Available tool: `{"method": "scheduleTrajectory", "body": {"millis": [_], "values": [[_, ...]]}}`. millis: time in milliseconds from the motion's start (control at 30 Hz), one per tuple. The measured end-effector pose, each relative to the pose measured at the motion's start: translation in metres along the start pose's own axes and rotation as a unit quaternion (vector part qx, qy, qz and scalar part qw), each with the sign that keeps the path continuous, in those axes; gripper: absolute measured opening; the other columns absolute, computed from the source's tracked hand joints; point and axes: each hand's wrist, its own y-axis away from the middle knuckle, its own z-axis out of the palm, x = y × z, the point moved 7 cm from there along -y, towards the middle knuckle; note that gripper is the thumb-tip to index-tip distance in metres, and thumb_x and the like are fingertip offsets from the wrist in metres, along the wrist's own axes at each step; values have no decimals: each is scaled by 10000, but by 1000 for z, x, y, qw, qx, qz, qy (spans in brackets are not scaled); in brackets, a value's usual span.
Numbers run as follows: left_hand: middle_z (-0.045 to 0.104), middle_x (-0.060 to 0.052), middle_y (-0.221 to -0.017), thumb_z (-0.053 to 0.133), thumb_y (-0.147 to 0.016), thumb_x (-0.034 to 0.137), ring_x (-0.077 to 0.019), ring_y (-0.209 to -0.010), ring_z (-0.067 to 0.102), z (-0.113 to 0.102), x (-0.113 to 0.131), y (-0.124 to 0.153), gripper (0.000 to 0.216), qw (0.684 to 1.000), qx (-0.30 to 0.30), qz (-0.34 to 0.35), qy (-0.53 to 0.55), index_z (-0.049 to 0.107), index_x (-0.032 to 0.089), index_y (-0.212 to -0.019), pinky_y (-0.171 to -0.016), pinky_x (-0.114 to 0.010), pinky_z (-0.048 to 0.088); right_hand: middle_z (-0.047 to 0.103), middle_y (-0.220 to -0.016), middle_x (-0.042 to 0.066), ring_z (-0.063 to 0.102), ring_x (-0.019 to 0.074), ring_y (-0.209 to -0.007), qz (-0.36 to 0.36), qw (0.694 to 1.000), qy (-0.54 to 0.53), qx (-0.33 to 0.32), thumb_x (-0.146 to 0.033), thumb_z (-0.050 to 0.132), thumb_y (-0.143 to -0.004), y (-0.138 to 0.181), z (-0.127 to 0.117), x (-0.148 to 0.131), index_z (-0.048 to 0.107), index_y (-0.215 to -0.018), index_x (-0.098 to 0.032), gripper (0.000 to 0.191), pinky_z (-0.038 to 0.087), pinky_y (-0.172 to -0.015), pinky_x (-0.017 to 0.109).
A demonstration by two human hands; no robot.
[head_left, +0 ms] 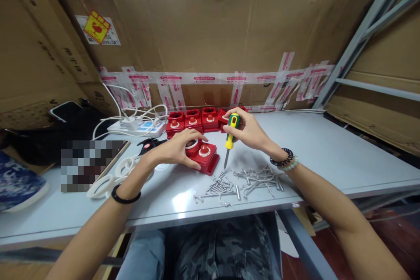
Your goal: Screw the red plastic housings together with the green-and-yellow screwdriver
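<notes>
My left hand (180, 146) grips a red box-shaped device (209, 164) that has a domed red button in a white ring and a round part with a white ring beside it. The device rests on the table. In my right hand (249, 130) is a screwdriver (234, 123) with a yellow and green handle, its shaft slanting down. The tip sits just above or at a pile of small silver screws (220, 183), to the right of the device. More long metal pins or screws (259, 176) lie to the right of that pile.
Several similar red devices (193, 119) stand in a row behind. White rings (101, 187), a black object (149, 145) and a white power strip (144, 127) with cables lie to the left. A large cardboard box (210, 30) backs the table (328, 153); a metal frame (361, 35) rises at right.
</notes>
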Motion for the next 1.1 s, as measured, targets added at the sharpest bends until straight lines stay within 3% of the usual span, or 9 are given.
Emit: {"method": "scheduleTrajectory", "body": {"millis": [100,233,433,633,867,1000,1100], "values": [[525,-89,-1314,754,-632,572,-326,-1209,461,0,20,-2,734,998,37,2,-57,507,291,-1263,-1030,-488,329,516,-763,-11,542,131,-651,-13,1000,25,3,-321,636,-767,0,0,-1,507,-987,-206,280,492,-536,276],[613,-86,-1189,640,-768,444,-320,-1115,521,9,45,-9,462,979,117,-40,-163,546,248,-1176,-961,-505,320,540,-790,-1,533,136,-694,-32,999,42,10,-284,613,-764,0,0,-4,519,-982,-198,253,473,-606,290],[653,-123,-1115,549,-777,306,-342,-1064,544,33,49,-14,348,964,116,-70,-230,577,197,-1106,-894,-525,340,510,-747,-20,499,128,-670,-38,998,54,12,-295,608,-769,1,0,-6,527,-992,-197,257,439,-614,288],[681,-131,-1090,536,-735,213,-379,-1167,502,38,44,-12,366,968,121,-76,-206,603,175,-1093,-950,-579,328,496,-725,-26,474,120,-647,-41,997,57,8,-294,613,-767,1,1,-7,531,-983,-188,254,409,-601,280],[643,-100,-1157,473,-626,14,-387,-1303,411,42,44,-10,577,977,113,-55,-172,558,187,-1169,-1083,-658,206,505,-740,-25,473,117,-660,-59,996,59,13,-277,622,-764,2,2,-8,539,-981,-179,253,403,-620,271],[450,-90,-1410,469,-644,-2,-317,-1404,291,30,46,-4,746,990,97,-7,-103,412,231,-1351,-1135,-547,271,499,-740,-28,456,107,-644,-68,996,62,11,-272,621,-769,2,3,-9,545,-982,-175,246,393,-615,264],[361,-64,-1492,526,-744,101,-293,-1433,239,16,44,3,721,996,61,7,-66,323,271,-1415,-1131,-477,321,495,-741,-30,453,106,-642,-68,996,64,10,-283,623,-772,2,2,-9,543,-979,-181,244,389,-612,264]]}}
